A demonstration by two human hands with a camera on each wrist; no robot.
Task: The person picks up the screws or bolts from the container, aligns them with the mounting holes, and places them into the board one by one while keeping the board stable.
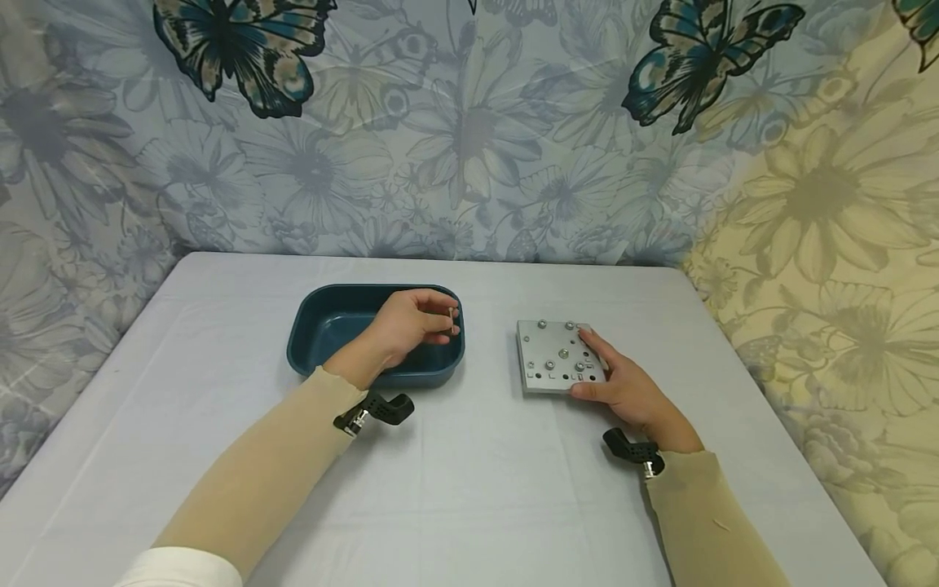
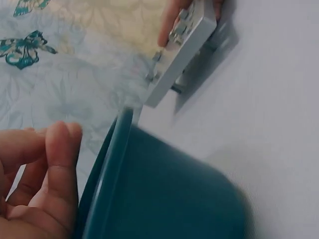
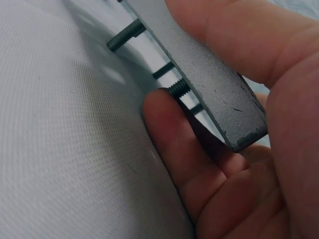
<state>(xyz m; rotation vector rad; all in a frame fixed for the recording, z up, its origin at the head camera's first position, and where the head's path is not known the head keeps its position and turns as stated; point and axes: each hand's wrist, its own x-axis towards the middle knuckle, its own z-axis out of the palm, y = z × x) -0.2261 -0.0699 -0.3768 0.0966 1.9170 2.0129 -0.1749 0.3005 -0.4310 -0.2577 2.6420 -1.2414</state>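
My left hand (image 1: 418, 322) is over the right part of a dark teal tub (image 1: 317, 330), thumb and fingertips pinched together. Between them stands a small, thin, pin-like piece (image 1: 451, 319), too small to tell its exact kind; the fingers hide it in the left wrist view. My right hand (image 1: 623, 383) grips the right edge of a silver metal block (image 1: 539, 350) with several bolts and holes in its top face. In the right wrist view, threaded bolt ends (image 3: 125, 36) stick out below the block (image 3: 219, 94), and a finger lies under it, close over the cloth.
A white cloth covers the table (image 1: 469, 489). Behind it hangs a fabric backdrop (image 1: 469, 147) printed with flowers and butterflies. The tub's raised rim (image 2: 112, 164) stands right beside my left fingers. Each wrist carries a black camera mount (image 1: 392, 408).
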